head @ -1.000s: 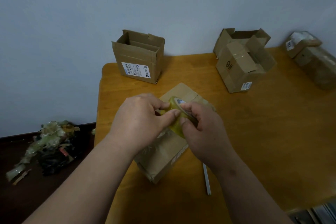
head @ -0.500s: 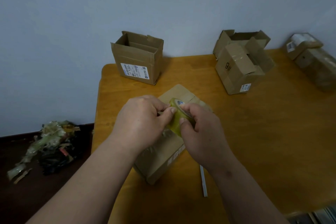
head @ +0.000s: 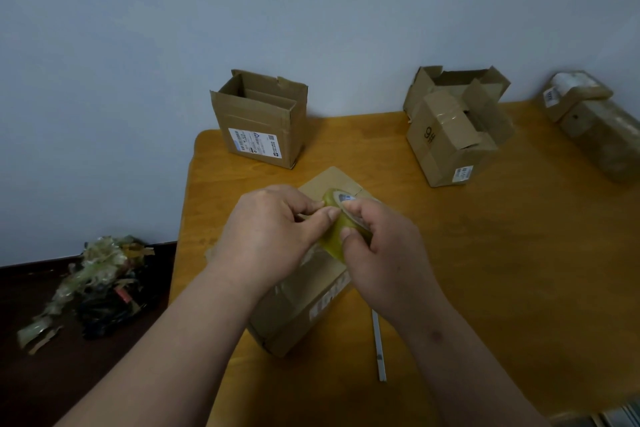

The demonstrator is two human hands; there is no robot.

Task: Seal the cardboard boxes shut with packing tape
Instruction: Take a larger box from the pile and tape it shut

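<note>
Right hand (head: pixel 377 253) grips the tape roll (head: pixel 337 229) above the closed box (head: pixel 304 302) on the table (head: pixel 485 270); left hand (head: pixel 273 232) fingertips pinch at its rim. Advisably, lift the free end cleanly before pulling.

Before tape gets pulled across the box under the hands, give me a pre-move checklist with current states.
1. Tape roll held by right hand: ok.
2. Left hand fingertips on the roll, pinching at its edge: ok.
3. Free tape end lifted: cannot tell.
4. Box under the hands has its flaps closed: ok.
5. Box flat on the table: ok.
6. White strip beside the box, clear of it: ok.
</note>
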